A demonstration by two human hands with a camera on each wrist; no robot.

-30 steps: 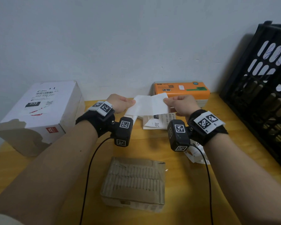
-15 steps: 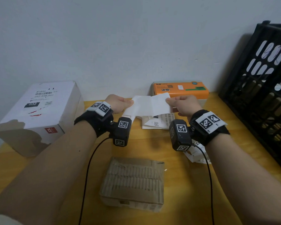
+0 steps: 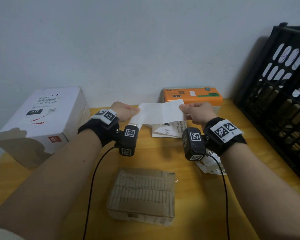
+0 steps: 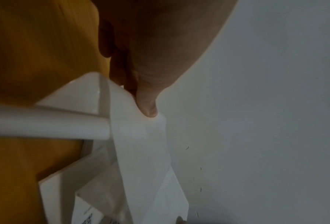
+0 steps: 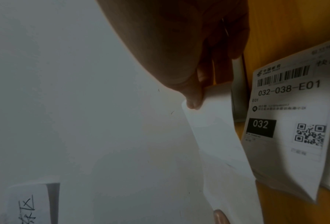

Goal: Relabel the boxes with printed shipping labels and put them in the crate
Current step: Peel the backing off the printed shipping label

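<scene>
Paper is what we hold: a white label (image 3: 158, 112) stretched in the air between our two hands, above the far side of the table (image 3: 156, 156), blank side toward us. Our left hand (image 3: 124, 110) pinches its left edge between thumb and fingers, and our right hand (image 3: 197, 111) pinches the upper right corner the same way; both are clamped on it and well apart. We judge it very light, thin and limp, so it will sag or curl unless kept taut, and if its backing comes off the sticky face will grab skin or fold onto itself; edges and corners are the places to hold. More printed labels (image 3: 170, 129) lie on the table just beneath. The brown box (image 3: 142, 193) sits near us, flat and low, its top rough, probably light and stiff enough to lift by its sides. The white box (image 3: 40, 122) stands at left already bearing a label, an orange box (image 3: 192, 96) sits by the wall, and the crate (image 3: 280, 94) stands at right
</scene>
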